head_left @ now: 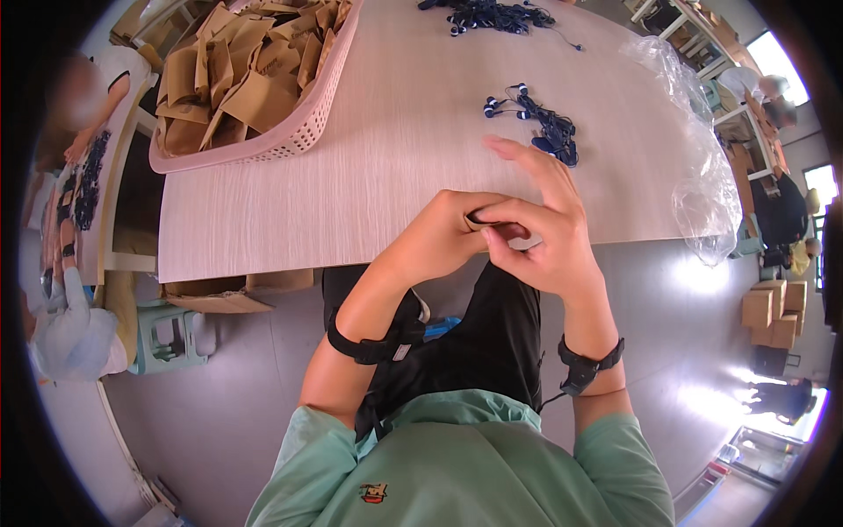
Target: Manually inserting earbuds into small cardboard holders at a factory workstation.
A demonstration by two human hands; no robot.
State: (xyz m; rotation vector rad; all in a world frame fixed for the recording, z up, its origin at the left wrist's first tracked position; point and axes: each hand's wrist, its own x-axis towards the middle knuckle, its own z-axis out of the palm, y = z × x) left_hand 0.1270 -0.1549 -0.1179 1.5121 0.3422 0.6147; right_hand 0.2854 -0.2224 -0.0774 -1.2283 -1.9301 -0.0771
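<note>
My two hands meet just over the table's near edge. Between them shows a narrow dark opening with a tan rim, apparently a small brown paper pouch [475, 220]; most of it is hidden by my fingers. My left hand [446, 235] is closed around it from the left. From the right, the thumb and index finger of my right hand [555, 237] pinch at its mouth, while the other fingers stretch up and away. Just beyond those fingertips lies a small bundle of dark blue wired earphones [553, 132] on the table.
A pink perforated basket [294, 140] heaped with brown paper pouches [255, 66] stands at the table's far left. A larger earphone pile [496, 16] lies at the far edge. Clear plastic [702, 167] drapes over the right edge. Another person sits at left, near a green stool [167, 338].
</note>
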